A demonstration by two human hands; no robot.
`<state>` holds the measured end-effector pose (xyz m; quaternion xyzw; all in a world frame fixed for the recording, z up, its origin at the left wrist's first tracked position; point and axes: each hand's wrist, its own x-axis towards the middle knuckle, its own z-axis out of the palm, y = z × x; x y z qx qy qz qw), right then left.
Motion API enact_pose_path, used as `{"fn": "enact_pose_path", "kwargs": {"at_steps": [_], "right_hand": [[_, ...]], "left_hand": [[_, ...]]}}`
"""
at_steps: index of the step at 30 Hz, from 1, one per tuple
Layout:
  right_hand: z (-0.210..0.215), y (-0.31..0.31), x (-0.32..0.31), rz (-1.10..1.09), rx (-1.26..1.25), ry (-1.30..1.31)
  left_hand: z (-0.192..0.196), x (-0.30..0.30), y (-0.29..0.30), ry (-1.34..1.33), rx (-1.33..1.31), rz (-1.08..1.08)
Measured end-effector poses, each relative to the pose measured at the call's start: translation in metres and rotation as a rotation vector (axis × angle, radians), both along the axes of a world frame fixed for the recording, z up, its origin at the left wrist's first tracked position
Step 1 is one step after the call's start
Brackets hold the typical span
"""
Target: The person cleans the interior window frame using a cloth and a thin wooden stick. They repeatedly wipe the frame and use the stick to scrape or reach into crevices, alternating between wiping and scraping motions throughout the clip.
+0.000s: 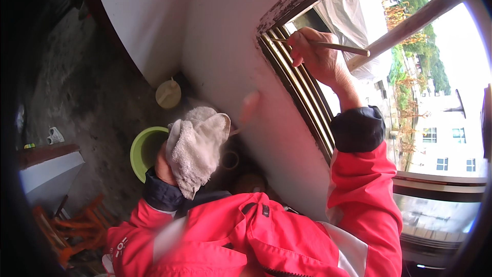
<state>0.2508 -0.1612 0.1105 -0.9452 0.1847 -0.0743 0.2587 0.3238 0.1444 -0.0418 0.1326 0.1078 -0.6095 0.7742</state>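
My right hand (322,59) is raised at the window, its fingers pinched around a thin wooden stick (353,49). The narrow end of the stick reaches the upper end of the grooved sliding-window track (300,84); the thicker end points right, over the opening. Lower and to the left, my left hand (164,166) grips a greyish-white terry cloth (197,143). Bunched folds hide most of those fingers. Below the cloth, partly covered by it, stands a light-green bucket (135,156).
A pale yellowish container (168,94) sits in the corner by the white wall (225,41). Orange wooden furniture (82,231) stands at lower left, near a white-sided surface with a brown edge (51,155). A thick pole (415,28) crosses outside the window. Something pinkish (250,105) beside the cloth is blurred.
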Motion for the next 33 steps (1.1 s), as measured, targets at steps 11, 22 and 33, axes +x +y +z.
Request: {"fn": "enact_pose_path", "kwargs": {"at_steps": [11, 22, 33], "right_hand": [[-0.050, 0.105, -0.053, -0.073, 0.936, -0.211], [-0.054, 0.002, -0.046, -0.035, -0.093, -0.209], [-0.071, -0.043, 0.017, 0.116, -0.449, 0.089]], "left_hand": [[0.009, -0.018, -0.044, 0.001, -0.190, -0.067], [0.002, -0.020, -0.005, -0.886, 0.330, -0.007], [0.005, -0.017, 0.006, -1.161, 0.409, 0.122]]}}
